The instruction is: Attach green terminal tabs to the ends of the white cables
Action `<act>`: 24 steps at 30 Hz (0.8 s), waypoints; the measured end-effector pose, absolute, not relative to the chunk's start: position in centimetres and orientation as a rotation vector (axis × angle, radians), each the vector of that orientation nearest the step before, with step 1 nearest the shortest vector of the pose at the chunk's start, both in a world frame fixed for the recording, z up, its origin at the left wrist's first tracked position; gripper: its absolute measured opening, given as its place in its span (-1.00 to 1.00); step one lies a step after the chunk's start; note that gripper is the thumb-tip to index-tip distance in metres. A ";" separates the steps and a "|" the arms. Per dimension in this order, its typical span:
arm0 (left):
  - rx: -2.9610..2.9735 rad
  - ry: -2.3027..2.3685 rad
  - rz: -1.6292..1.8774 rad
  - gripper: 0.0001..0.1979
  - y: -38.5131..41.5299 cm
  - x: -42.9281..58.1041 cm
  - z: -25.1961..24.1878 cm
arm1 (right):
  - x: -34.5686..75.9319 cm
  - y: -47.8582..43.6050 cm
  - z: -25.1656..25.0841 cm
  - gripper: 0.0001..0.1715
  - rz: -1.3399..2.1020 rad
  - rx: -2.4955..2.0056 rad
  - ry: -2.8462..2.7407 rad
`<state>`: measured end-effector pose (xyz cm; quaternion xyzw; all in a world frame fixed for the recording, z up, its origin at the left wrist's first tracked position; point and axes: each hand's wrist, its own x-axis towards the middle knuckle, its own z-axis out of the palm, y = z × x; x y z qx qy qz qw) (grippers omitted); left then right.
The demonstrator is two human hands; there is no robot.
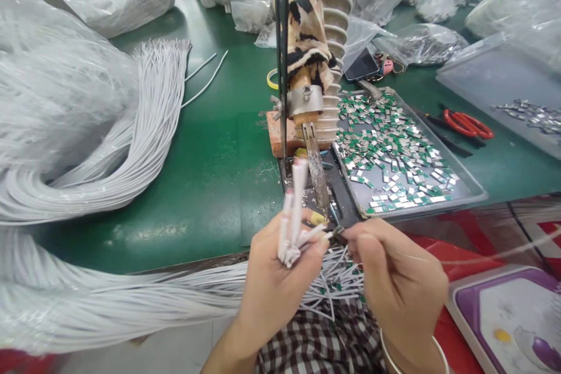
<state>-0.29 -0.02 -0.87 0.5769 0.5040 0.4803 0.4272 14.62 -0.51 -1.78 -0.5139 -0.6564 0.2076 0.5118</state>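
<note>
My left hand point(274, 280) is closed around a small bunch of white cable ends point(293, 216) that stick up toward the soldering iron tip point(316, 172). My right hand point(394, 280) pinches a tiny part point(337, 232) against one cable end held out by the left fingers. A thin solder wire point(482, 254) runs off to the right from my right hand. Finished cables with small green boards point(337, 283) lie across my lap below both hands. The iron hangs from a clamp point(304, 100) on a ribbed insulator stand point(335, 29).
A metal tray point(464, 184) of small green circuit boards sits right of the iron. Large bundles of white cables point(109, 146) fill the left of the green table. Red-handled scissors point(468, 124), a phone point(362, 64), a clear tray point(491, 76) and plastic bags lie at the back right.
</note>
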 end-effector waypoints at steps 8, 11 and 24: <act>1.309 1.177 1.100 -0.77 0.5 -0.4 -1.0 | 14.3 0.0 -2.4 -0.74 0.429 -1.213 -1.654; 1.247 1.168 1.169 -0.77 0.8 -0.3 -0.9 | 14.1 -0.2 -2.8 -0.71 0.264 -1.140 -1.560; 1.172 1.138 1.263 -0.78 1.3 -0.3 -0.8 | 13.8 0.0 -2.7 -0.68 0.031 -1.090 -1.654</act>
